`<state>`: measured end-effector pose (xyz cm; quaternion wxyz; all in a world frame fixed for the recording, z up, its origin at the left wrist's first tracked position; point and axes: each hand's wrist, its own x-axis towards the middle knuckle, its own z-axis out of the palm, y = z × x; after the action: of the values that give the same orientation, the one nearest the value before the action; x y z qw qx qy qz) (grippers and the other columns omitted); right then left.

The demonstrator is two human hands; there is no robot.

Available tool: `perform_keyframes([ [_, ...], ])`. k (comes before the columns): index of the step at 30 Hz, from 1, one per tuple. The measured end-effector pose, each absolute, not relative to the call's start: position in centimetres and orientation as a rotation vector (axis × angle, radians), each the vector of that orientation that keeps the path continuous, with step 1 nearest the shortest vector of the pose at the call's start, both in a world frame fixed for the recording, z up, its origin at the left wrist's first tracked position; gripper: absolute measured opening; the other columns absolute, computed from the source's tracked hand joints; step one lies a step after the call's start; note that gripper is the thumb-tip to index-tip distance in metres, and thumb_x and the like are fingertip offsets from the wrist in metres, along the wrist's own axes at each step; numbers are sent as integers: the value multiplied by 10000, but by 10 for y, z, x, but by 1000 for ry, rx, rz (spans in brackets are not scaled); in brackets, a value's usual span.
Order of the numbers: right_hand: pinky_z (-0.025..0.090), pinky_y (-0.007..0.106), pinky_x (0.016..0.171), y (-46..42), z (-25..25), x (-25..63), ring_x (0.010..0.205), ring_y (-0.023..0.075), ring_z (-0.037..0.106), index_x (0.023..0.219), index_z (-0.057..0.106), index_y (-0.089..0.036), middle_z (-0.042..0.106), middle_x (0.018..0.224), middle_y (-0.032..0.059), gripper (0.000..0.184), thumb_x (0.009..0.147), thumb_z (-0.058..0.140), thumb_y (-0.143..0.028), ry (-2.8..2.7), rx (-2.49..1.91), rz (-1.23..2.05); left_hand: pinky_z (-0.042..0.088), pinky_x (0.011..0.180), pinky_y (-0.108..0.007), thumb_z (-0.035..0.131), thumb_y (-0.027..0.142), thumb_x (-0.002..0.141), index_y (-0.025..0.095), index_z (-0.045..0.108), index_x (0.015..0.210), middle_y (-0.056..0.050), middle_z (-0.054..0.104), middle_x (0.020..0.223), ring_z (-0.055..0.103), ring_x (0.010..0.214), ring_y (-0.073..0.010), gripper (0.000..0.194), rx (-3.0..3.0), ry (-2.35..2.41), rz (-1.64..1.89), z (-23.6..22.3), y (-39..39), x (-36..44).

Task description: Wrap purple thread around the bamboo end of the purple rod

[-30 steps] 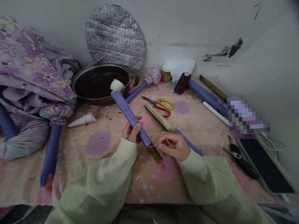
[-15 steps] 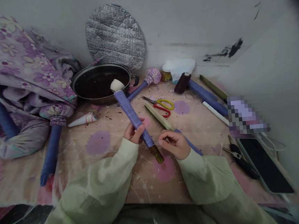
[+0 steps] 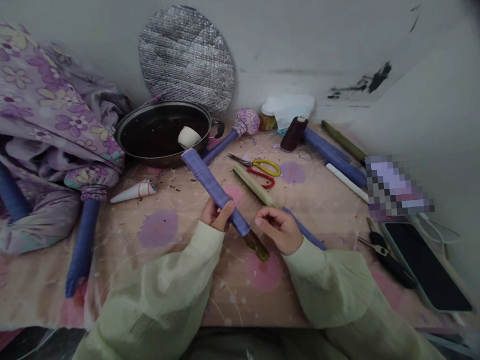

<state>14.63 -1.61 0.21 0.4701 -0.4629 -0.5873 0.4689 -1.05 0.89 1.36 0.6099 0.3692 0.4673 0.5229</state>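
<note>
Okay, over at the table (image 3: pixel 233 295), the left hand (image 3: pixel 214 216) is curled firmly around a blue-wrapped rod (image 3: pixel 213 185), gripping it about midway, with the rod angled up toward 11 o'clock. The right hand (image 3: pixel 278 230) is just beside it at 3 o'clock, thumb and fingers drawn together in a light pinch; whether any thread sits in that pinch is too fine to call from here. Look at that rod: blue covers nearly its whole length, and only a short olive-brown tip (image 3: pixel 256 246) is bare at the lower end, around 5 o'clock from the left hand. Just past the right hand, a pale green stick (image 3: pixel 254 185) seems to run into a blue-covered stretch (image 3: pixel 305 229), so that piece looks only part covered. Further out, a dark thread spool (image 3: pixel 293 133) stands at 1 o'clock, scissors (image 3: pixel 259 167) lie at 12, and a black pan (image 3: pixel 161 104) holding a white cup (image 3: pixel 188 137) sits at 11.
</note>
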Motion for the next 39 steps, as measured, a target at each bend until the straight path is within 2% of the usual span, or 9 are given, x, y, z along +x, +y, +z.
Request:
perform_keyframes([
  [5,327,242,498,-14,5,143,512,100,382,683,538,-186,440,564,-38,224,742,572,-400,-1380,-1196,1203,135,310,-160,704,454,582,183,449,769,109,390,463,227,293,-4,416,742,1104,1173,21,9,-12],
  [11,304,250,505,-13,5,141,494,95,354,660,522,-190,404,528,-55,294,704,590,-472,-1314,-1221,1310,135,321,-150,682,470,604,169,473,765,111,365,451,206,298,2,400,695,1104,1188,27,7,-11],
  [15,300,250,506,-13,3,141,498,94,369,649,521,-189,423,534,-52,319,669,624,-490,-1233,-1218,1425,144,324,-148,691,460,598,162,488,781,92,428,503,226,301,8,404,684,1046,1217,24,6,-10],
  [20,312,240,479,-13,1,141,502,97,405,662,521,-192,469,562,-43,347,626,658,-509,-1111,-1203,1632,177,316,-152,705,455,587,167,513,855,48,549,688,293,314,11,437,687,929,1272,18,6,-9],
  [26,392,240,482,-13,6,141,502,103,492,656,498,-201,513,569,-47,376,579,704,-507,-1054,-1139,1736,226,287,-178,715,466,582,198,505,923,56,567,732,344,309,-9,482,725,809,1235,5,11,-13],
  [31,446,287,429,-18,12,140,412,147,540,700,417,-237,549,482,-52,411,636,627,-585,-1063,-1052,1850,280,295,-206,720,500,570,207,489,949,50,583,751,355,312,-16,532,744,777,1216,0,15,-13],
  [35,405,251,378,-21,11,138,380,128,512,738,387,-241,558,493,-51,393,703,561,-592,-1095,-1138,1639,390,426,-203,735,437,607,214,476,1040,8,598,856,496,488,-49,552,749,799,1318,2,9,-7],
  [39,424,245,401,-23,4,136,413,109,488,781,390,-235,501,545,-60,347,767,516,-558,-1126,-1184,1405,452,577,-216,809,296,524,232,379,1207,-56,572,1047,571,735,-108,809,983,861,1295,-4,1,-1],
])
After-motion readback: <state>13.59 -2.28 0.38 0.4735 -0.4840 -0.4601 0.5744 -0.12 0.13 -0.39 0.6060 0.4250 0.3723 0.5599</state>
